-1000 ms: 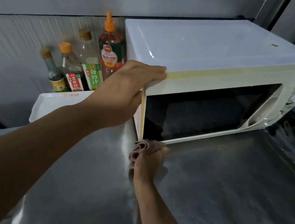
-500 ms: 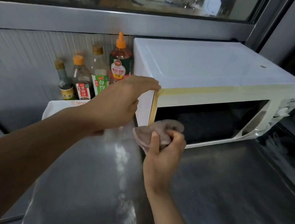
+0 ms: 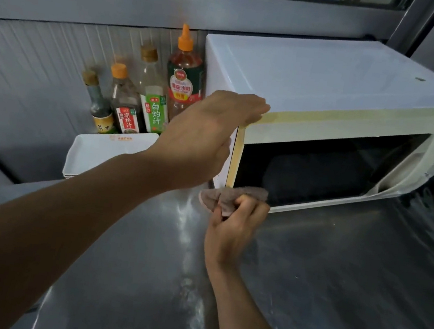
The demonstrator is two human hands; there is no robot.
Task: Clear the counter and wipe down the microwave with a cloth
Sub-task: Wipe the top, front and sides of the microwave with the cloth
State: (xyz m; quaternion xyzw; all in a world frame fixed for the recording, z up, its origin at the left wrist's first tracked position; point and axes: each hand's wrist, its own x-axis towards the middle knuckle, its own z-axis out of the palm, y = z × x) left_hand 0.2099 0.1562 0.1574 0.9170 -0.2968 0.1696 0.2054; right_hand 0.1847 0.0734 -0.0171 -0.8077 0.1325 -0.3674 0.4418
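Right hand (image 3: 231, 230) is curled tight round a bunched pinkish-brown cloth (image 3: 229, 198), thumb and fingers pinching it into a wad. The wad sits at the bottom left corner of the door of the white box-shaped microwave oven (image 3: 331, 96), touching the lower edge of the dark glass window and just above the brushed stainless-steel counter (image 3: 333, 278).

Up top, the left hand (image 3: 208, 135) reaches across from the left, fingers straight and laid flat over the microwave's front left top corner, where a yellowed strip runs along the door frame. The palm hangs down beside the left side panel; it grips nothing, it simply rests there.

The microwave stands on the counter with its door closed, control dials at the far right end, blurred.

Left of it, against the ribbed grey wall, four sauce bottles stand in a row: a tall red-sauce bottle with an orange nozzle cap (image 3: 184, 81) just beside the microwave, a clear bottle with a green and white label (image 3: 152, 99), a dark bottle with an orange cap (image 3: 125, 106), and a small dark bottle with a yellow label (image 3: 99, 108). In front of them sits a white rectangular tray (image 3: 94, 152).
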